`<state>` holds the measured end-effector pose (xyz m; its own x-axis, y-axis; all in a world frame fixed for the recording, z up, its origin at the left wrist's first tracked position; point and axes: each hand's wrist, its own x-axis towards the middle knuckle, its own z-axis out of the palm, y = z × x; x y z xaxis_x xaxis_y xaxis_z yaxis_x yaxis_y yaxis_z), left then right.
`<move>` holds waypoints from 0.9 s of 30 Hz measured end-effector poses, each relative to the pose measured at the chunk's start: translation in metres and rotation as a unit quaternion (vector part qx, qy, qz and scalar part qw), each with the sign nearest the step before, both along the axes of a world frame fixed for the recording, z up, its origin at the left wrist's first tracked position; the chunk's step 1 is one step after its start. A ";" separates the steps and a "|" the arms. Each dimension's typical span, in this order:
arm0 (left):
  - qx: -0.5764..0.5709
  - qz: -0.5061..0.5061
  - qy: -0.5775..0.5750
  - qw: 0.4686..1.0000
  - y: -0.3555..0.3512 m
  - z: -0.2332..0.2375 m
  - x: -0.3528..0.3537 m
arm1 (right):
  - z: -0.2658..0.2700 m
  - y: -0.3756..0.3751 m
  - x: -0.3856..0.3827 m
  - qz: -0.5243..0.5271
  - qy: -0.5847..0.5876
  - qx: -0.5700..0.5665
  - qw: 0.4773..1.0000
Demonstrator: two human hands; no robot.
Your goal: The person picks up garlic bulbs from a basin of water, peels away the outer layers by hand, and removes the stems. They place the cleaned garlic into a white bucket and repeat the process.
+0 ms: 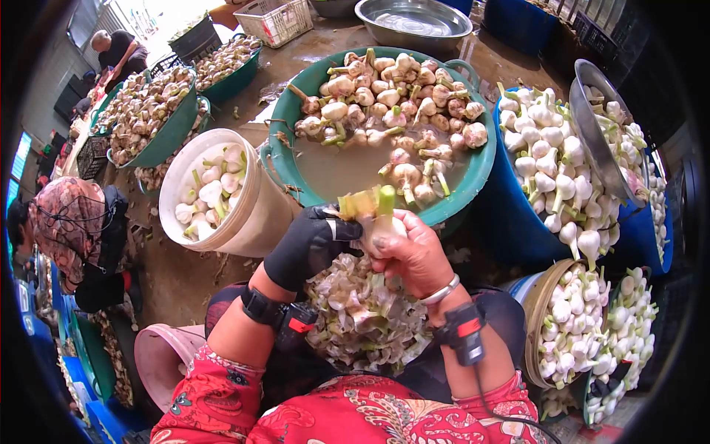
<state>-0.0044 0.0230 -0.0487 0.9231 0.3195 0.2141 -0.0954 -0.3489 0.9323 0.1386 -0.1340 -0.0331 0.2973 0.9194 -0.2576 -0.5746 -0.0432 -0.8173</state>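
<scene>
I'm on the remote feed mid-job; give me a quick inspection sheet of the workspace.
Surface: brown floor, scattered scraps.
Job's things: garlic bulb in hand; green tub with unpeeled garlic in murky water; white bucket and blue tub with cleaned garlic.
Clutter: peelings heaped at the lap; pink bucket nearby, contents unclear.
Hands: left hand, black glove, and right hand, bare, both gripping the bulb.
Cables: black cable from the right wrist device; far end out of view.
Surroundings: person in patterned top at left; more garlic tubs around.
</scene>
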 end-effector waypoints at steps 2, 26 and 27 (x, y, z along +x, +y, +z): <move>-0.015 0.020 -0.007 1.000 -0.005 0.017 0.003 | 0.014 -0.005 0.005 0.024 0.049 0.010 0.998; -0.317 0.119 0.033 0.940 -0.024 0.034 0.008 | -0.007 0.019 -0.010 -0.237 0.014 0.228 0.944; -0.309 0.131 0.027 0.942 -0.021 0.037 0.005 | 0.001 0.018 -0.008 -0.225 -0.038 0.245 0.942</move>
